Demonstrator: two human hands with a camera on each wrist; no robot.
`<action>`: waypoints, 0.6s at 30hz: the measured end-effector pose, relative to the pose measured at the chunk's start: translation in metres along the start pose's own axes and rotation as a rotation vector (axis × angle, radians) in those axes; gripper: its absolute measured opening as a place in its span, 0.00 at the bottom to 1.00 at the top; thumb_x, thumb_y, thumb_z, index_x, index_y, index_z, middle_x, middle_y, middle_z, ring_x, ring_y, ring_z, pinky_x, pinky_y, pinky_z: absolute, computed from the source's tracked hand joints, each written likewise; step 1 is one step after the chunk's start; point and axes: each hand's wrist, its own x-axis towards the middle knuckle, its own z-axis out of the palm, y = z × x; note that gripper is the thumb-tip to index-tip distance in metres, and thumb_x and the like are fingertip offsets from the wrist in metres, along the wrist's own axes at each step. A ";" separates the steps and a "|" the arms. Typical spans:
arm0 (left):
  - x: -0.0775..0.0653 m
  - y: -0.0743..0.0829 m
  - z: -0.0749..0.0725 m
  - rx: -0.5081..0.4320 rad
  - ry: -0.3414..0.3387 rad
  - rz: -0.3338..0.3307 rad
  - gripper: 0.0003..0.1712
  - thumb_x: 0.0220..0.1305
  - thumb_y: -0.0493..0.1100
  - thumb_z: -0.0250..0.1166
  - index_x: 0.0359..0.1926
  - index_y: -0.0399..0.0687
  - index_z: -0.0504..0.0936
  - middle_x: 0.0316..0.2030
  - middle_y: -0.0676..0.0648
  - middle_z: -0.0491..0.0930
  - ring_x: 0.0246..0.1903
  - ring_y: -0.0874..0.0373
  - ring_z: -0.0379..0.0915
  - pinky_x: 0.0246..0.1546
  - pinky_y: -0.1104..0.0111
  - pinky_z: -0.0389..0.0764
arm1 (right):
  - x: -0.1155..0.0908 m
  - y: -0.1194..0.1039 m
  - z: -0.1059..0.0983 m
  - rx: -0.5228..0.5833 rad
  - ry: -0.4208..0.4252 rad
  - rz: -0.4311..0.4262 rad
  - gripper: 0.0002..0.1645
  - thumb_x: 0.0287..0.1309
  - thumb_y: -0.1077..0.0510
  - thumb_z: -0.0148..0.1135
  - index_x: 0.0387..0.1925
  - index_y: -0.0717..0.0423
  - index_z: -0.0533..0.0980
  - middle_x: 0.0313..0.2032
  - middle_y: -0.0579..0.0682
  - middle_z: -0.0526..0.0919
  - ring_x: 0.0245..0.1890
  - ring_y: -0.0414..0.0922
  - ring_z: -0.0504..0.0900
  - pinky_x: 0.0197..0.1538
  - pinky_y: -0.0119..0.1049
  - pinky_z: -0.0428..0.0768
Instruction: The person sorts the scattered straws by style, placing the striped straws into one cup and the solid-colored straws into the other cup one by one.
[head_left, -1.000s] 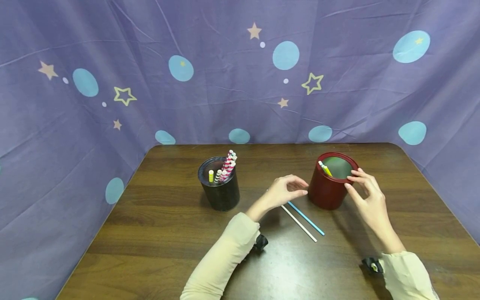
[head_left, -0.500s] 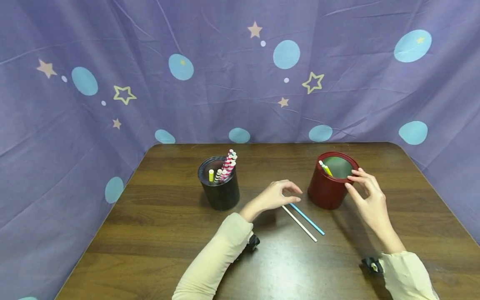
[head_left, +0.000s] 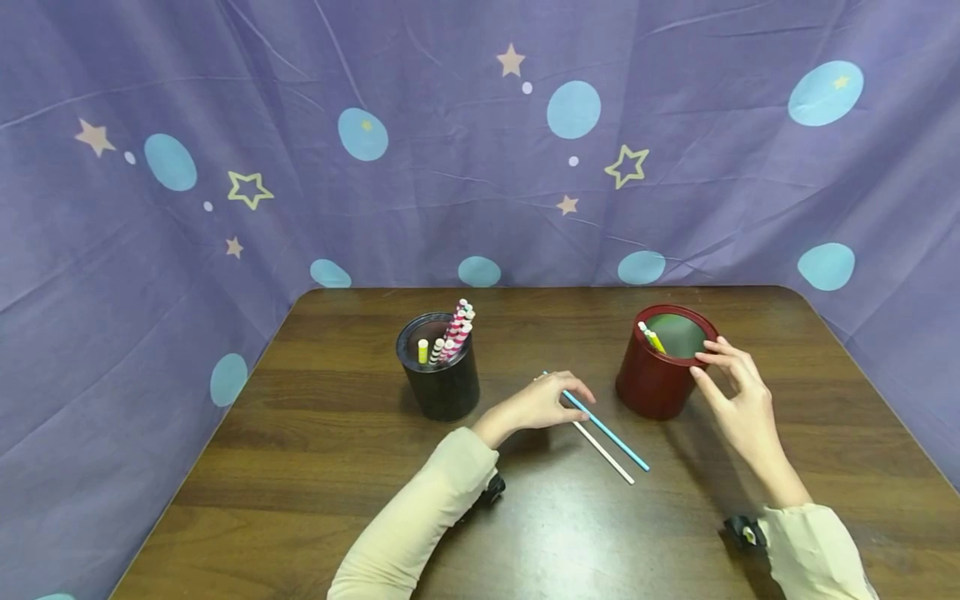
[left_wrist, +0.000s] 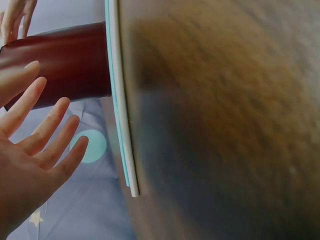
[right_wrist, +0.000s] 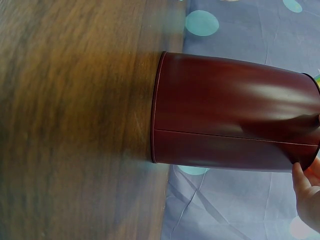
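My left hand (head_left: 542, 402) hovers over a thin blue stick (head_left: 611, 433) and a thin white stick (head_left: 606, 455) that lie side by side on the table. Its fingers are spread and loosely bent, with nothing between them, as the left wrist view also shows. The hand hides part of both sticks in the head view. My right hand (head_left: 742, 408) holds the rim of an upright dark red pot (head_left: 654, 387), thumb against its near side. Inside that pot lean a yellow stick (head_left: 656, 342) and a pale one, towards its left side.
A black pot (head_left: 442, 392) stands left of my left hand. Several pink-and-white and black-and-white striped sticks (head_left: 459, 332) and a yellow one stick out of it. A purple curtain (head_left: 480, 125) hangs behind the wooden table (head_left: 262, 492).
My left hand has drawn away from the red pot, leftward and a little down, over the two sticks. My right hand and both pots stay put.
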 end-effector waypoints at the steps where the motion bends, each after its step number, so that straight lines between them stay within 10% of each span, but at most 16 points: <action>1: 0.000 0.000 0.000 0.006 -0.007 0.006 0.13 0.51 0.42 0.65 0.40 0.45 0.80 0.39 0.50 0.76 0.43 0.61 0.69 0.44 0.77 0.68 | 0.000 0.001 0.000 0.003 0.000 0.001 0.19 0.45 0.70 0.63 0.43 0.57 0.77 0.51 0.52 0.73 0.60 0.50 0.63 0.58 0.31 0.66; 18: -0.003 -0.009 0.006 0.095 -0.117 0.029 0.14 0.50 0.40 0.65 0.41 0.47 0.80 0.39 0.49 0.76 0.42 0.58 0.70 0.45 0.75 0.66 | 0.001 -0.004 0.000 -0.012 -0.003 0.001 0.19 0.45 0.70 0.63 0.43 0.56 0.77 0.51 0.51 0.73 0.60 0.49 0.63 0.58 0.30 0.66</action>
